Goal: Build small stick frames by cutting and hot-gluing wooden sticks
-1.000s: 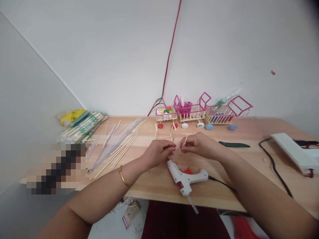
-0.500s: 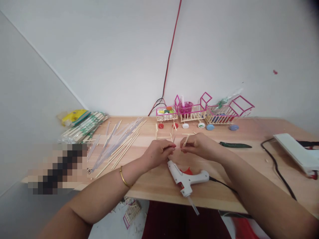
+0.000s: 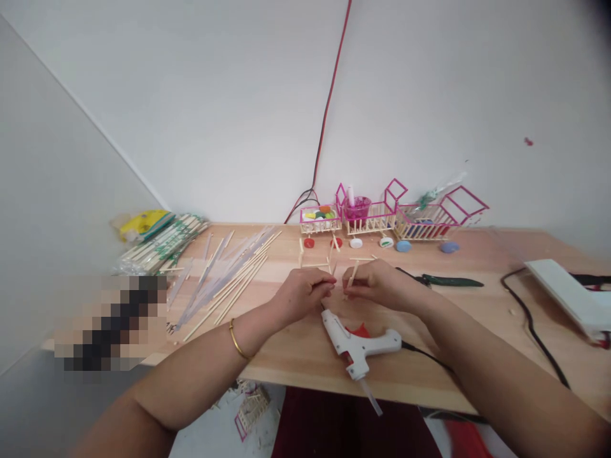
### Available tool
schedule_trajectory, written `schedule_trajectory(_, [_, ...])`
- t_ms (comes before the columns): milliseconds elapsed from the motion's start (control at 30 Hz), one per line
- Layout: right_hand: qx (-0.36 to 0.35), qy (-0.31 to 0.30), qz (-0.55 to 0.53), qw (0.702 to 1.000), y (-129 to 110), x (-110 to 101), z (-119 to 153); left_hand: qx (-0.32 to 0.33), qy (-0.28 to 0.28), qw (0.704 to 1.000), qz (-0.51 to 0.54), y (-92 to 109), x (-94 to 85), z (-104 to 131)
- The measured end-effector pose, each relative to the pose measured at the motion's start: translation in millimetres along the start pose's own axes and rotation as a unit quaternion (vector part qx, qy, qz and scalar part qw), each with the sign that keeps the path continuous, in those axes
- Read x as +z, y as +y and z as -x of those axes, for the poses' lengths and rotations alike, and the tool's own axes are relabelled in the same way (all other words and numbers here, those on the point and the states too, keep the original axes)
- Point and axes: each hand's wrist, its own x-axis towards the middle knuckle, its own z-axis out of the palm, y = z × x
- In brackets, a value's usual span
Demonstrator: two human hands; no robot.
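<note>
My right hand (image 3: 375,280) pinches a short wooden stick (image 3: 353,275), which stands tilted between thumb and fingers. My left hand (image 3: 305,292) faces it a small gap away, thumb and fingertips pressed together; whatever they may hold is hidden. Just below both hands a white hot glue gun (image 3: 360,346) lies on its side, its nozzle close to my left fingertips and a clear glue stick (image 3: 370,395) poking out of its back. Behind my left hand stands a small frame of wooden sticks (image 3: 315,264).
Along the wall stand small stick carts (image 3: 370,222) with pink rims and bottle-cap wheels. Loose sticks and clear glue sticks (image 3: 224,280) spread at left, beside packed sticks (image 3: 165,245). Green-handled pliers (image 3: 451,280) and a white device (image 3: 563,296) with a black cable lie right.
My right hand has shifted slightly down and left with the short stick, which now stands more upright. My left hand and the glue gun have hardly moved.
</note>
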Motion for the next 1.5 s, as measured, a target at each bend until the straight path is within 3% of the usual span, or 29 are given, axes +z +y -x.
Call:
schedule_trajectory(100, [0.01, 0.02, -0.011, 1.0, 1, 1, -1, 0.0, -0.001, 1.0, 0.004, 0, 0.0, 0])
schedule_trajectory(267, [-0.004, 0.003, -0.039, 0.999, -5, 3, -3, -0.009, 0.009, 1.0, 0.014, 0, -0.8, 1])
schedule_trajectory(400, [0.003, 0.038, -0.15, 0.988, -18, -3, 0, -0.035, 0.02, 0.997, 0.069, 5, -0.7, 0])
schedule_trajectory(533, [0.028, 0.074, -0.241, 0.967, -23, -11, 3, -0.116, -0.032, 0.972, 0.203, 9, 1.1, -1])
schedule_trajectory(600, [0.051, 0.092, -0.269, 0.957, -22, -12, 3, -0.126, -0.06, 0.961, 0.24, 11, 1.1, 0])
schedule_trajectory(700, [0.079, 0.096, -0.302, 0.945, -21, -12, 3, -0.072, -0.071, 0.977, 0.19, 13, -1.1, 1])
schedule_trajectory(800, [0.086, 0.074, -0.32, 0.941, -21, -12, 4, 0.004, -0.045, 0.995, 0.088, 15, -4.6, 2])
schedule_trajectory(967, [0.086, 0.022, -0.338, 0.937, -25, -14, 4, 0.072, -0.032, 0.997, -0.014, 17, -7.7, 4])
schedule_trajectory(1100, [0.074, 0.021, -0.324, 0.943, -26, -14, 4, 0.009, -0.063, 0.995, 0.073, 17, -5.7, 4])
schedule_trajectory(1267, [0.054, 0.055, -0.262, 0.962, -30, -7, 4, -0.126, -0.085, 0.944, 0.294, 18, -1.4, 3])
schedule_trajectory(1500, [0.053, 0.095, -0.254, 0.961, -35, -6, 6, -0.134, -0.068, 0.944, 0.292, 15, -5.6, 2])
